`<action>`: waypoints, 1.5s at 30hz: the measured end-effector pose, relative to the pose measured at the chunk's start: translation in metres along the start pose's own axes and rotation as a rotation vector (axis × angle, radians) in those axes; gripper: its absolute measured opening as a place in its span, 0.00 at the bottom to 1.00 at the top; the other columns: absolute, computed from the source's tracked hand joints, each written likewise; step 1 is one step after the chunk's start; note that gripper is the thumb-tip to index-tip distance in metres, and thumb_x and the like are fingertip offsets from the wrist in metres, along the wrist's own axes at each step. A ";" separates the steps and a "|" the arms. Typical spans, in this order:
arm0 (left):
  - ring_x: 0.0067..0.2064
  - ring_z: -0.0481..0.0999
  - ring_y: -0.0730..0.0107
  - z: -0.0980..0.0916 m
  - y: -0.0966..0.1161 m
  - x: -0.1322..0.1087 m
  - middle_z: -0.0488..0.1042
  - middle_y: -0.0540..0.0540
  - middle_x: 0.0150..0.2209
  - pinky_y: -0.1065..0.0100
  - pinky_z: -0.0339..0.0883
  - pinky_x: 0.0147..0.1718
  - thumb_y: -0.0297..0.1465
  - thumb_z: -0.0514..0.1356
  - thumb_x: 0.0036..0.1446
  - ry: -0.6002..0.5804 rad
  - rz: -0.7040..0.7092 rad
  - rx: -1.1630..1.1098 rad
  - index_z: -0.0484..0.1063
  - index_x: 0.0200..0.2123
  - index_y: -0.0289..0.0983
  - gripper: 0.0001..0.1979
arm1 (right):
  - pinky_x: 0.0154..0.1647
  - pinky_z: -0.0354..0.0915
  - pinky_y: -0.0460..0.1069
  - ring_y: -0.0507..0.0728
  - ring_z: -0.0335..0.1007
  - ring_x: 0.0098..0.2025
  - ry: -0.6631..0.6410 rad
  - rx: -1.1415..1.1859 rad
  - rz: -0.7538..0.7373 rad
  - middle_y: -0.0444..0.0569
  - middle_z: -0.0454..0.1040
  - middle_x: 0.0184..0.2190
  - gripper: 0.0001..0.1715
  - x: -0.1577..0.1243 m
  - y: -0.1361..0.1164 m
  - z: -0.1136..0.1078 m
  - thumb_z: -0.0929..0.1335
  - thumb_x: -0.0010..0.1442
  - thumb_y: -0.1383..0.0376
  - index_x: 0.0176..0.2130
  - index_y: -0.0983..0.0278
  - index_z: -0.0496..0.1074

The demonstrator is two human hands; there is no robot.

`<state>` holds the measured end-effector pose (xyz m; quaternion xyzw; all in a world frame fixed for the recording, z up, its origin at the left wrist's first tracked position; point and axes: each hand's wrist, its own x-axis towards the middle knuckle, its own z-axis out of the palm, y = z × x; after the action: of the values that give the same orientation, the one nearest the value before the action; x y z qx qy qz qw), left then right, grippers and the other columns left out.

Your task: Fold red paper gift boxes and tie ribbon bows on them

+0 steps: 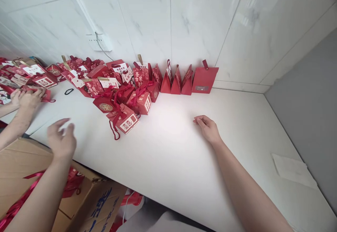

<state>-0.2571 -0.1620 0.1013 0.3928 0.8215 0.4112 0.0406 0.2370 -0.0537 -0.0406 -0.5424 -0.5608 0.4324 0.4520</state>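
Note:
My left hand (61, 139) hovers near the table's front edge, left of the red boxes, fingers apart and somewhat blurred, with nothing in it. Over the white table (168, 147), my right hand (207, 128) has its fingers curled together; nothing can be made out between them. The nearest red gift box (123, 119) has a ribbon bow and a dark red cord loop. Another ribboned box (140, 100) sits just behind it. Several upright red bags stand along the wall, the rightmost a flat-fronted red bag (205, 80) with a handle loop.
At the far left, another person's hands (28, 97) hold a red box beside more boxes. A cardboard box (86, 204) with red ribbon items stands below the table's front edge. A black loop (69, 91) and a white sheet (293, 168) lie on the table.

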 end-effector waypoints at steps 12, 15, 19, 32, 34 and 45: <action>0.52 0.74 0.56 0.069 0.091 -0.051 0.76 0.42 0.47 0.57 0.67 0.51 0.51 0.62 0.52 -1.163 -0.034 -0.026 0.63 0.56 0.41 0.33 | 0.49 0.63 0.55 0.60 0.73 0.43 -0.026 0.030 -0.011 0.47 0.79 0.38 0.17 0.002 -0.007 0.003 0.64 0.62 0.51 0.40 0.58 0.73; 0.53 0.74 0.59 0.084 0.106 -0.069 0.75 0.43 0.49 0.57 0.63 0.55 0.47 0.62 0.54 -1.479 0.044 -0.082 0.57 0.62 0.46 0.35 | 0.49 0.63 0.55 0.60 0.73 0.42 -0.028 0.078 -0.029 0.48 0.78 0.39 0.20 0.000 -0.014 0.002 0.63 0.62 0.48 0.41 0.58 0.73; 0.60 0.68 0.56 0.122 0.131 -0.087 0.63 0.40 0.62 0.54 0.60 0.58 0.47 0.63 0.53 -1.460 0.051 -0.146 0.48 0.67 0.49 0.42 | 0.49 0.64 0.54 0.59 0.72 0.45 0.031 0.225 -0.071 0.50 0.76 0.48 0.26 -0.003 -0.023 0.000 0.60 0.64 0.44 0.46 0.59 0.71; 0.56 0.70 0.55 0.224 0.232 -0.115 0.64 0.39 0.61 0.60 0.70 0.48 0.49 0.63 0.51 -1.187 0.305 -0.310 0.58 0.62 0.42 0.38 | 0.42 0.68 0.53 0.60 0.71 0.42 0.207 0.443 -0.041 0.51 0.75 0.41 0.31 0.006 -0.022 -0.008 0.56 0.64 0.41 0.46 0.60 0.70; 0.56 0.69 0.55 0.219 0.240 -0.104 0.65 0.40 0.60 0.61 0.70 0.48 0.47 0.64 0.51 -1.318 0.381 -0.205 0.64 0.58 0.42 0.34 | 0.42 0.67 0.53 0.59 0.71 0.37 0.249 0.443 -0.020 0.49 0.74 0.33 0.31 0.007 -0.021 -0.009 0.55 0.64 0.41 0.45 0.60 0.70; 0.34 0.72 0.67 0.202 0.254 -0.091 0.74 0.49 0.38 0.68 0.64 0.31 0.39 0.66 0.46 -1.481 0.660 0.104 0.67 0.44 0.41 0.21 | 0.37 0.66 0.52 0.57 0.67 0.29 0.234 0.446 0.019 0.45 0.69 0.26 0.26 0.014 -0.023 -0.004 0.60 0.63 0.43 0.37 0.59 0.73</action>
<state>0.0402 -0.0044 0.1252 0.7865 0.4414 -0.0032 0.4320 0.2361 -0.0407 -0.0167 -0.4807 -0.3903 0.4841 0.6183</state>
